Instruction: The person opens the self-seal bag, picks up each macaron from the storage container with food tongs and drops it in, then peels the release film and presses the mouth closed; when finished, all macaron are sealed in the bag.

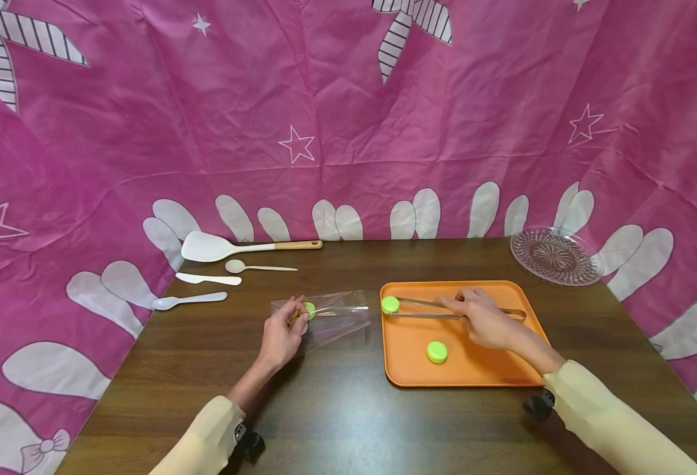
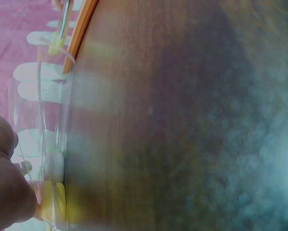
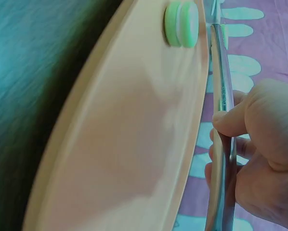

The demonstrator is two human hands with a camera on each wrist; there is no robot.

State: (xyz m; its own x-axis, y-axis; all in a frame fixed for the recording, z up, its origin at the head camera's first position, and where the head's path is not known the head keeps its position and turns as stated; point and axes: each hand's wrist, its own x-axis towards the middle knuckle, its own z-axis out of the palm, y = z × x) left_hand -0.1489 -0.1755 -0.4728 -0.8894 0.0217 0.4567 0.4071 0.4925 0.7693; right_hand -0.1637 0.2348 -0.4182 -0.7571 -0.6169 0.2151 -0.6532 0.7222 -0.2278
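My left hand pinches the near end of a clear plastic bag, its open end facing right toward the tray. Inside the bag are a green macaron and a yellow piece, partly covered by the fingers. With my right hand I grip metal tongs along their arms, over the orange tray. Between the tong tips sits a light green macaron, close to the tray's left rim. Another green macaron lies on the tray below the tongs.
At the back left of the brown table lie a white spatula with a wooden handle, a small wooden spoon, a white knife and a white spoon. A clear patterned plate stands at the back right.
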